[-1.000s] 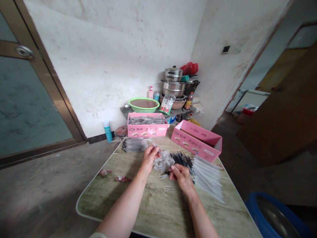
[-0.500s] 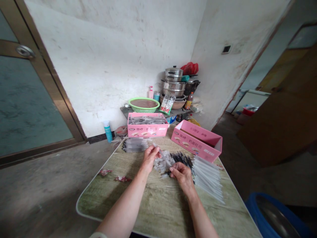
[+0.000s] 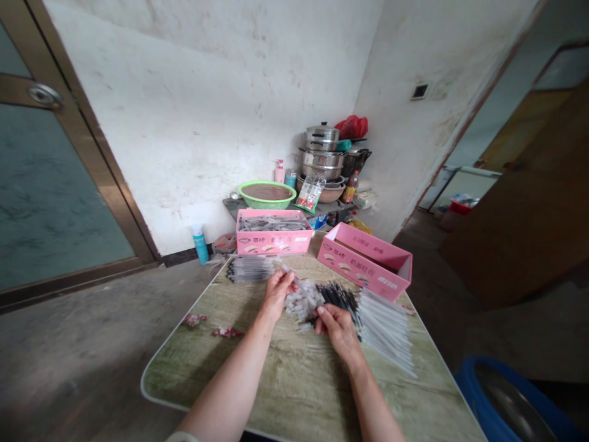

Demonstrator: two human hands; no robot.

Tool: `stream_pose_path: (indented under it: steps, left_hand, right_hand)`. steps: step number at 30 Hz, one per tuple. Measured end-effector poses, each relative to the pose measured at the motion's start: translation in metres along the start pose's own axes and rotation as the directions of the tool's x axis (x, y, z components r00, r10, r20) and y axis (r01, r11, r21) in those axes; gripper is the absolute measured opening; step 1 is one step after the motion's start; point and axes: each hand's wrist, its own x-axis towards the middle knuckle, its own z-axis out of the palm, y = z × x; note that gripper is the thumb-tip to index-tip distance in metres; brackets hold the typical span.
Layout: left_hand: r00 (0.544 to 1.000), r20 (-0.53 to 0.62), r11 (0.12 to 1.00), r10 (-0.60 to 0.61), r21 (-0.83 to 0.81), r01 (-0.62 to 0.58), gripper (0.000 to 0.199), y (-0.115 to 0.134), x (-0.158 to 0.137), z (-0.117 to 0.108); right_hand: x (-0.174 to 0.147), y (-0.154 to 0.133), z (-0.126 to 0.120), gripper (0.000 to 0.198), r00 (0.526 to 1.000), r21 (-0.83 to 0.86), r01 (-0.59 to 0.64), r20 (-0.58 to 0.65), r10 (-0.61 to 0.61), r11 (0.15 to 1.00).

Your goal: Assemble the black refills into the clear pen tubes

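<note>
My left hand (image 3: 277,291) is closed around a pale, translucent pen (image 3: 287,269), whose end shows past the fingertips. Below and between my hands lies a heap of small translucent pen caps (image 3: 304,299). My right hand (image 3: 337,322) is at the right edge of this heap, thumb and fingers pinched together; whatever is between them is too small to make out. Beside it, a fanned bundle of clear pens (image 3: 388,331) lies with its black tips (image 3: 340,297) toward the heap. A neat row of similar pens (image 3: 252,269) lies beyond my left hand.
A pink box (image 3: 275,242) full of pens stands at the table's far edge. Right of it sits another pink box (image 3: 367,264), angled. Behind are a green basin (image 3: 267,195) and stacked steel pots (image 3: 323,153). A blue tub (image 3: 506,402) stands on the floor at right.
My right hand has shifted very slightly at the edge of the cap heap. My left hand keeps its hold on the pen, almost unmoved.
</note>
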Motion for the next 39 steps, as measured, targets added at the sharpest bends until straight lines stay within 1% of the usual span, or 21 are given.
stream_pose_path:
  steps: [1, 3, 8, 10, 14, 18, 20, 23, 26, 29, 32, 35, 37, 39]
  left_hand:
    - [1.0, -0.002, 1.0, -0.002, 0.002, 0.002, 0.039, 0.0, 0.0, 0.0]
    - [1.0, -0.004, 1.0, -0.01, 0.008, 0.01, 0.04, 0.001, 0.0, 0.001]
    - [1.0, -0.006, 1.0, -0.014, 0.016, 0.014, 0.042, 0.0, 0.0, 0.002]
    - [1.0, -0.008, 1.0, -0.006, 0.012, 0.006, 0.041, 0.0, 0.0, 0.001]
    - [1.0, -0.016, 1.0, 0.007, 0.005, -0.007, 0.039, 0.0, 0.001, -0.003]
    - [0.994, -0.105, 1.0, 0.01, -0.014, -0.012, 0.043, 0.001, 0.004, -0.006]
    - [0.988, -0.156, 0.999, 0.011, -0.032, -0.016, 0.045, 0.001, 0.006, -0.007]
    - [0.983, -0.181, 0.999, 0.01, -0.05, -0.019, 0.046, 0.0, 0.007, -0.008]
    - [0.983, -0.181, 0.998, 0.012, -0.056, -0.023, 0.046, 0.0, 0.008, -0.009]
    - [0.982, -0.191, 0.998, 0.009, -0.064, -0.021, 0.046, 0.0, 0.007, -0.008]
    - [0.98, -0.199, 0.998, 0.0, -0.063, -0.012, 0.047, 0.001, 0.006, -0.006]
    - [0.981, -0.195, 0.999, -0.008, -0.051, -0.002, 0.047, 0.001, 0.007, -0.006]
    - [0.984, -0.18, 0.999, -0.01, -0.041, 0.003, 0.046, 0.0, 0.007, -0.007]
    - [0.988, -0.155, 1.0, -0.011, -0.029, 0.007, 0.045, -0.002, 0.007, -0.008]
  right_hand:
    - [0.0, -0.001, 0.0, 0.044, 1.0, -0.026, 0.007, 0.005, -0.007, 1.0]
    - [0.0, -0.001, 0.0, 0.043, 1.0, -0.048, 0.021, -0.016, -0.021, 0.999]
    - [0.001, 0.002, 0.001, 0.031, 0.995, 0.029, 0.019, -0.102, -0.016, 0.999]
    - [0.002, 0.003, 0.001, 0.031, 0.996, 0.033, 0.016, -0.093, -0.013, 0.999]
    - [0.001, 0.002, -0.002, 0.036, 0.999, -0.03, 0.006, -0.048, -0.007, 1.0]
    - [-0.001, -0.002, -0.012, 0.035, 0.993, -0.075, -0.018, -0.121, 0.009, 0.997]
    - [-0.001, -0.003, -0.017, 0.035, 0.987, -0.156, -0.021, -0.159, -0.005, 0.988]
    - [-0.001, -0.001, -0.022, 0.033, 0.984, -0.372, 0.006, -0.162, -0.072, 0.928]
    - [-0.002, 0.0, -0.019, 0.028, 0.991, -0.585, 0.04, -0.083, -0.109, 0.81]
    - [-0.003, -0.003, -0.013, 0.024, 0.995, -0.684, 0.066, -0.006, -0.096, 0.727]
    - [-0.004, -0.006, -0.009, 0.022, 0.994, -0.713, 0.096, 0.032, -0.104, 0.694]
    - [-0.004, -0.005, -0.01, 0.023, 0.994, -0.713, 0.093, 0.023, -0.11, 0.695]
    - [-0.005, -0.003, -0.012, 0.028, 0.991, -0.683, 0.061, -0.044, -0.124, 0.728]
    - [-0.005, -0.001, -0.015, 0.036, 0.977, -0.633, 0.04, -0.137, -0.163, 0.773]
